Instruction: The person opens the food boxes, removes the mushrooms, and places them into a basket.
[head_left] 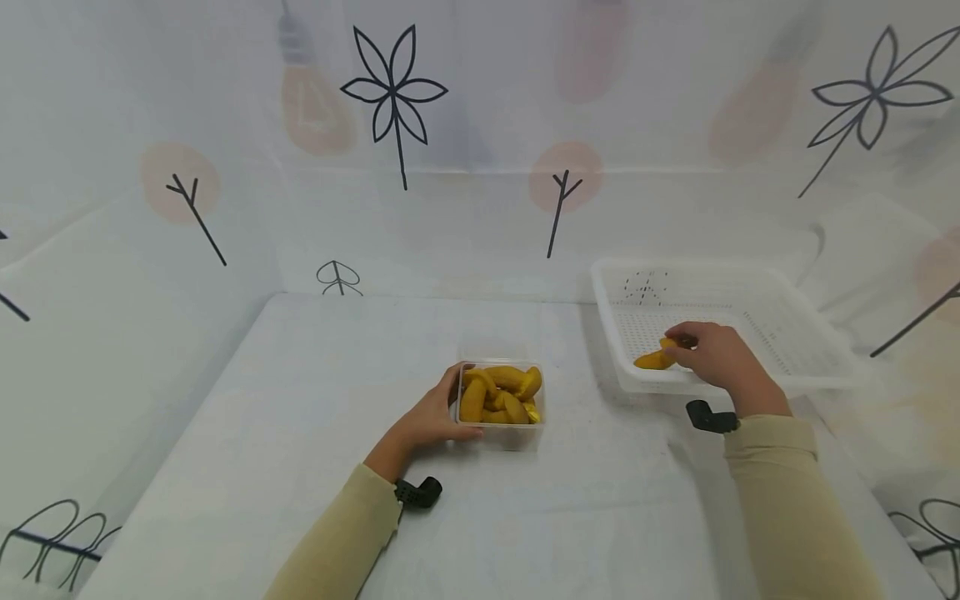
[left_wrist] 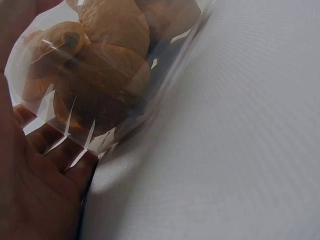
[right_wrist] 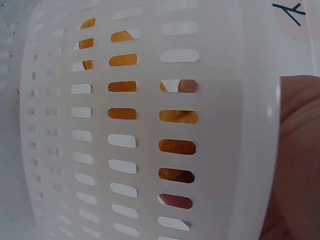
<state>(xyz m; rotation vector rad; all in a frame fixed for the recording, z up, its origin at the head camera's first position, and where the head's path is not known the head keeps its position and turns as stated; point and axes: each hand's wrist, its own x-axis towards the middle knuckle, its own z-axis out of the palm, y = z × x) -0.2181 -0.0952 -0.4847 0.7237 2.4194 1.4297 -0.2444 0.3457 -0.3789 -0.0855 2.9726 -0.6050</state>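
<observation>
My left hand (head_left: 431, 417) grips a small clear plastic box (head_left: 502, 439) by its left side, thumb at the near side and fingers round the far left corner. Several curved yellow pieces (head_left: 513, 377), smooth and gourd-like, fill the box up to its rim. Over at the right, my right hand (head_left: 716, 354) reaches over the near wall of a white perforated plastic basket (head_left: 810, 333) and pinches a curved yellow piece (head_left: 652, 361) inside. Through the basket's slots, the right wrist view shows yellow-orange patches of the piece (right_wrist: 177, 146); the wall hides most of the fingers.
A white cloth-covered table (head_left: 525, 517) lies under both containers. White fabric (head_left: 465, 225) printed with plant drawings rises behind and at both sides. The basket stands at the far right corner, close to the fabric. Each wrist carries a small black camera (head_left: 420, 493).
</observation>
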